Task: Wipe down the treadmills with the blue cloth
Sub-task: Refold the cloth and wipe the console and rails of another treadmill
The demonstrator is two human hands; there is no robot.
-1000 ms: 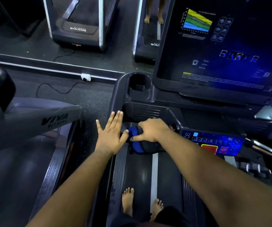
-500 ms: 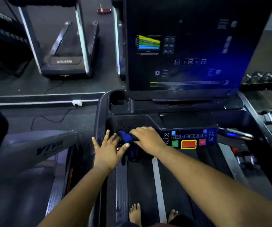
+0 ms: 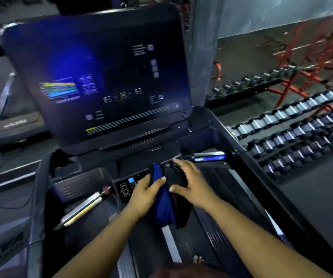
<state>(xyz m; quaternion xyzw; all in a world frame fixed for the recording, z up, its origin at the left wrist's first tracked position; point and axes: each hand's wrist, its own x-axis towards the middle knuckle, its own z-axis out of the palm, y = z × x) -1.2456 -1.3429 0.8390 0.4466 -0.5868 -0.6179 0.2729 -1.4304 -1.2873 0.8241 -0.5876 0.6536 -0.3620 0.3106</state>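
Since a second ago, both hands have been brought from the left edge of the console to its middle, and the blue cloth has been lifted off the black plastic and is now held between them. The soft blue cloth with a dark, black-looking fold hangs limp in front of the flat control panel, its lower end drooping over the treadmill belt. The left hand is curled round the cloth's upper left side, with the thumb pressed over the blue fabric. The right hand grips the dark bunched part from the right, thumb underneath and fingers arched over the top.

Behind the hands, a large, dark, glossy rectangular screen with rounded corners is seen tilted back, showing a small striped chart in yellow, green and blue and rows of faint icons. The matte black moulded plastic console surrounds it, with a recessed cup holder at the left. Two shiny cylindrical metal grip bars are mounted on either side of the panel: one at lower left, one at the right. A pale stripe runs down the textured belt, and bare toes are visible on it. To the right, rows of dark dumbbells with silvery handles are laid on slanted racks, beside red metal frames. The picture is softened by motion blur.
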